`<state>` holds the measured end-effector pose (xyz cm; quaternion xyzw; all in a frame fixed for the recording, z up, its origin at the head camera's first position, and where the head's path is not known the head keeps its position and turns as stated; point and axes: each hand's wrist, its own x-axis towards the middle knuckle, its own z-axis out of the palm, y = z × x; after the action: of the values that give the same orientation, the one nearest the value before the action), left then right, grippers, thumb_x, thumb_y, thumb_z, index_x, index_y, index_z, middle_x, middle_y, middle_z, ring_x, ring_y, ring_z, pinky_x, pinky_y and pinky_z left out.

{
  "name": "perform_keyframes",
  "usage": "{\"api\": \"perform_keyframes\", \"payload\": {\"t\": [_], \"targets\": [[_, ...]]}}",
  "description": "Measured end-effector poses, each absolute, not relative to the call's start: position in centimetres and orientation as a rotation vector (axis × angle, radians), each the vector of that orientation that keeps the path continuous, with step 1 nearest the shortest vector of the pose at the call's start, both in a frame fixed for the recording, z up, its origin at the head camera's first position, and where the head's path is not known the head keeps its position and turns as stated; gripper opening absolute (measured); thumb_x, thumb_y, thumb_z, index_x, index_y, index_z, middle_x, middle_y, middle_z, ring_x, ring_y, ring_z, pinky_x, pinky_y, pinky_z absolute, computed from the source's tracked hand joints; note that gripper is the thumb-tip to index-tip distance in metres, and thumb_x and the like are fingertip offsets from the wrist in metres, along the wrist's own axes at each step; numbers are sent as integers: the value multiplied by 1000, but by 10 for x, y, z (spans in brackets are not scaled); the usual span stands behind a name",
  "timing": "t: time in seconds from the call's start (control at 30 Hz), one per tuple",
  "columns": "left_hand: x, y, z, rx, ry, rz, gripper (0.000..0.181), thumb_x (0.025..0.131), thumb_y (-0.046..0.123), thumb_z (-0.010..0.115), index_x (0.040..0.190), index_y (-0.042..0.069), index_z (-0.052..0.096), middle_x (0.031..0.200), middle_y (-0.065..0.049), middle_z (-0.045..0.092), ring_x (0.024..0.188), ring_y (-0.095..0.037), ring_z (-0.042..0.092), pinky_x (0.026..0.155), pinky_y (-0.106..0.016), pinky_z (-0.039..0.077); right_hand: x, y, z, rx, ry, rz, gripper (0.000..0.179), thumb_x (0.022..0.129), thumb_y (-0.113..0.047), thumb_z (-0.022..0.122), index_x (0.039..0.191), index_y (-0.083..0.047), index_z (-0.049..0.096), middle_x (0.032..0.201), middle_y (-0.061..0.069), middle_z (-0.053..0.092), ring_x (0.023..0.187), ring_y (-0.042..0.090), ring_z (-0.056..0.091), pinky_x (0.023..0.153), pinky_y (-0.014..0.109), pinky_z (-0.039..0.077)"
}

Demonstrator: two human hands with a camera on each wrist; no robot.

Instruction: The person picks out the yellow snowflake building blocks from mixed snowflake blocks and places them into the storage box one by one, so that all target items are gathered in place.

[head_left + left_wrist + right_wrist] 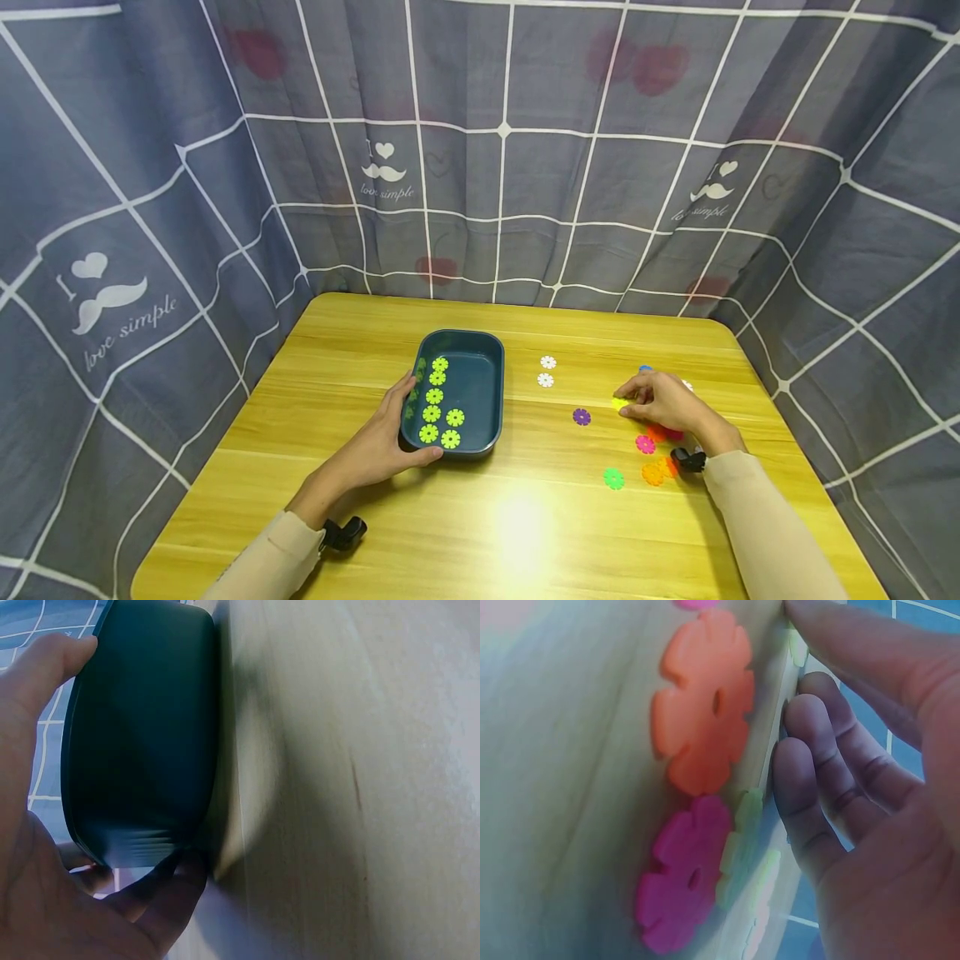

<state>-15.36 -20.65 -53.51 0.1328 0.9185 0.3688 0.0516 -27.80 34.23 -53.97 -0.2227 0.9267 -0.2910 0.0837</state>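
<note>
My left hand [375,446] holds a dark teal rectangular tray [480,392], with the fingers along its left side and the thumb at the near edge. The left wrist view has the tray's outer wall [142,727] up close, gripped between thumb and fingers. Several yellow-green flower-shaped discs [434,396] lie in the tray's left half. To the right, my right hand [667,404] pinches a yellow flower-shaped disc [619,404] at the table surface. Beside that hand, the right wrist view shows an orange disc [705,705] and a magenta disc [682,877].
On the wooden table [360,533], two white discs [547,380] lie right of the tray. A purple disc [582,417], a green disc [613,478], a pink disc [645,444] and orange discs [652,474] lie around the right hand. A grid-patterned curtain [465,167] surrounds the table.
</note>
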Motion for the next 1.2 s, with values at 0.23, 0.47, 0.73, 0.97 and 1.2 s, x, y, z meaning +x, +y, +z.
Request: {"api": "perform_keyframes", "payload": {"t": [0.23, 0.47, 0.73, 0.97, 1.2], "targets": [[-154, -207, -536, 409, 2791, 1129, 136, 94, 66, 91, 186, 9, 10, 198, -15, 7, 177, -52, 32, 136, -76, 39, -279, 343, -541, -674, 2739, -898, 26, 101, -17, 94, 124, -8, 87, 97, -2, 75, 83, 7, 62, 77, 22, 57], [-154, -206, -536, 419, 2791, 1135, 135, 95, 65, 91, 186, 8, 10, 198, -15, 7, 177, -52, 32, 136, -75, 40, -279, 343, -544, -688, 2732, -893, 25, 100, -17, 94, 122, -10, 85, 101, -1, 75, 88, 6, 64, 80, 21, 58], [-153, -206, -532, 415, 2795, 1133, 134, 95, 62, 92, 186, 8, 10, 197, -17, 8, 175, -53, 34, 135, -75, 41, -280, 343, -543, -710, 2748, -885, 26, 98, -14, 96, 120, -9, 84, 103, 1, 75, 89, 5, 63, 81, 21, 58], [-153, -206, -533, 411, 2790, 1141, 134, 95, 63, 92, 186, 9, 10, 197, -16, 7, 175, -53, 36, 135, -74, 41, -280, 342, -541, -716, 2756, -881, 27, 97, -16, 97, 119, -9, 84, 104, 2, 75, 89, 4, 64, 81, 21, 59], [-152, -206, -534, 414, 2791, 1130, 134, 95, 64, 92, 186, 9, 10, 198, -16, 7, 175, -53, 36, 135, -75, 42, -278, 342, -542, -697, 2745, -906, 27, 97, -16, 97, 118, -8, 83, 102, 1, 75, 88, 5, 66, 80, 22, 60]]}}
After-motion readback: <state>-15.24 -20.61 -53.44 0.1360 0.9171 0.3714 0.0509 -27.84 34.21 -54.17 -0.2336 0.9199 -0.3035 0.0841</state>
